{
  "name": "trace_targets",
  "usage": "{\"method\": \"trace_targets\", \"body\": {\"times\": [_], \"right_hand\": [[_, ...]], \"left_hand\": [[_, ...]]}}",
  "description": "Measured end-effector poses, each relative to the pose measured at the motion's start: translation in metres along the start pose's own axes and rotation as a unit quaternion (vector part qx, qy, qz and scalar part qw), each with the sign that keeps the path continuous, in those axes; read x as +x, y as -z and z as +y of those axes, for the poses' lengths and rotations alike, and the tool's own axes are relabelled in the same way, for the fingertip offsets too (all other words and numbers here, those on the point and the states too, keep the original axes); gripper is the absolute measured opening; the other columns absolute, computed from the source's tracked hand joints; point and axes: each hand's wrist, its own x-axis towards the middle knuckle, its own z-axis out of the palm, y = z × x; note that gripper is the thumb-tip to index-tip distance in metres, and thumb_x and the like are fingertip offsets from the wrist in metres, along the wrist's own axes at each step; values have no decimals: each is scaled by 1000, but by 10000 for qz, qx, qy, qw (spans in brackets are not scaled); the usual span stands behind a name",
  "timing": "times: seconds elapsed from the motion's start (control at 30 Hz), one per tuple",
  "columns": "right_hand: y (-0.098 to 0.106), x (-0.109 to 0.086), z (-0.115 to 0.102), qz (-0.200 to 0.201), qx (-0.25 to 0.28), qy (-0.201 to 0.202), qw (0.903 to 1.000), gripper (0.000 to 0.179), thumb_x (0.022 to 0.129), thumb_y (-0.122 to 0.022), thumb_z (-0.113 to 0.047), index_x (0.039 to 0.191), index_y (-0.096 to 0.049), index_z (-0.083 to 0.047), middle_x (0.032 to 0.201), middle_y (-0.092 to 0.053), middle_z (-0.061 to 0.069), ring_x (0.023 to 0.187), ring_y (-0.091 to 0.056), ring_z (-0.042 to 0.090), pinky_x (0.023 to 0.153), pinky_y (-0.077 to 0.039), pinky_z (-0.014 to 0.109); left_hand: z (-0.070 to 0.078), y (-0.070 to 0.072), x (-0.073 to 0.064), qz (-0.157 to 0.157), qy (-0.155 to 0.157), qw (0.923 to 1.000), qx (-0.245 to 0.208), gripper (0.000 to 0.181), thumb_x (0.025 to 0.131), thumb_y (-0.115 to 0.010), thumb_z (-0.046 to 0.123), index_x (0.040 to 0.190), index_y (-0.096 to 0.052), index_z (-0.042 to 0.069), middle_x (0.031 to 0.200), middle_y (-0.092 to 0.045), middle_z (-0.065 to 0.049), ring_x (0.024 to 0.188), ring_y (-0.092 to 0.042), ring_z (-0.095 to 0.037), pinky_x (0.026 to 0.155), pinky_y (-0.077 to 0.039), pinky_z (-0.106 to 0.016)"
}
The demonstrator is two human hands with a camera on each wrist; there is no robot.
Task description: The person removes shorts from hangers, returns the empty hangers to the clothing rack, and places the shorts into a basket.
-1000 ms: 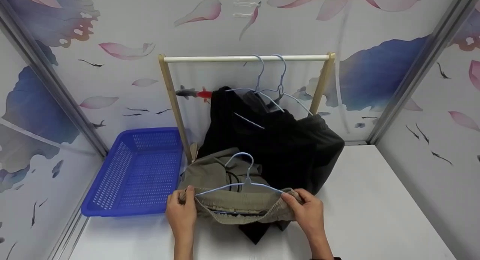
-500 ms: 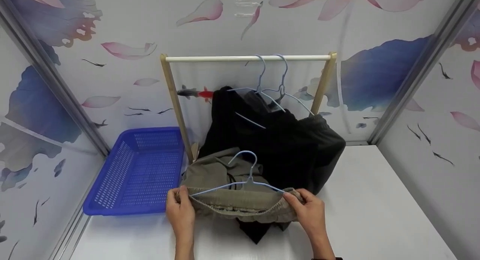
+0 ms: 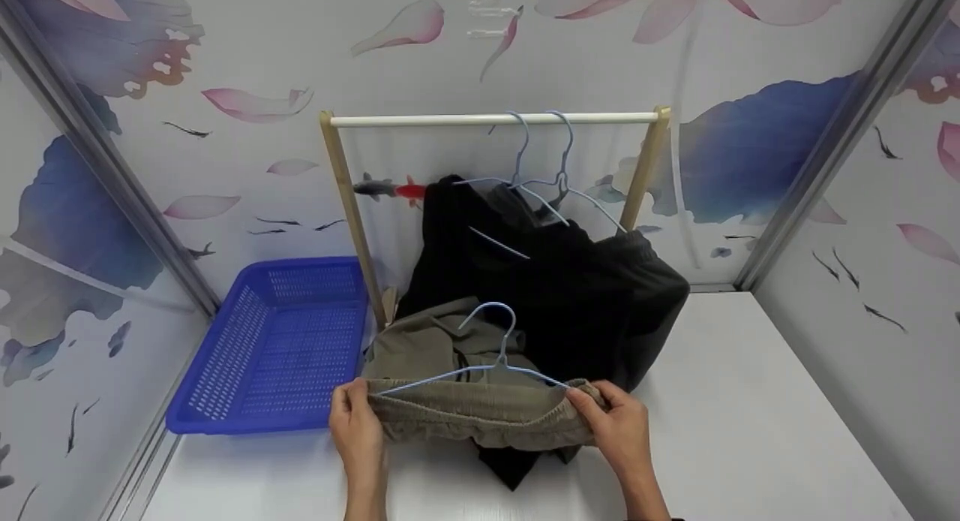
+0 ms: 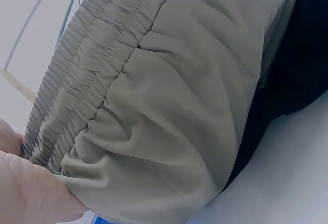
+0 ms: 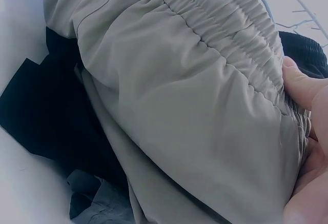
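Khaki pants (image 3: 480,433) with a gathered elastic waist are stretched between both hands near the front of the table. A light-blue wire hanger (image 3: 501,362) sits in the waistband, hook up, its lower bar hidden by the cloth. My left hand (image 3: 358,425) pinches the left end of the waistband, close to the hanger's left tip. At the opposite end my right hand (image 3: 619,425) grips the waistband, thumb on top beside the hanger's right tip. Ruched elastic (image 4: 97,55) fills much of the left wrist view; the right wrist view shows fingers (image 5: 302,85) at the edge.
Behind the pants stands a wooden-legged rack with a white rail (image 3: 420,120). Two hangers carry black garments (image 3: 555,296) from it, spilling onto the table. A blue perforated basket (image 3: 300,356) lies at left. White tabletop (image 3: 742,431) extends to the right.
My left hand has shifted slightly left, drawing the waistband's left end outward. The waist opening has narrowed, covering the hanger's lower bar. My right hand stays nearly in place.
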Motion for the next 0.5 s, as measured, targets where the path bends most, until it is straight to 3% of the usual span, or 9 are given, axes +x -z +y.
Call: {"method": "trace_targets", "body": {"times": [0.2, 0.5], "right_hand": [[1, 0, 0, 51, -17, -29, 10000, 12, 86, -84, -12, 83, -75, -6, 67, -61, -4, 58, -51, 4, 54, -42, 19], [1, -1, 2, 138, -114, -28, 9998, 13, 86, -85, -12, 82, -75, -5, 70, -65, -1, 61, -52, 4, 57, -43, 18]], "left_hand": [[1, -1, 1, -116, 204, 9977, -641, 30, 111, -45, 26, 96, -55, 3, 88, -47, -1, 83, -47, -13, 72, -42, -27], [1, -4, 4, -427, 370, 9877, -1457, 28, 113, -34, 24, 108, -47, 0, 105, -41, -4, 104, -41, -16, 90, -38, -27]]}}
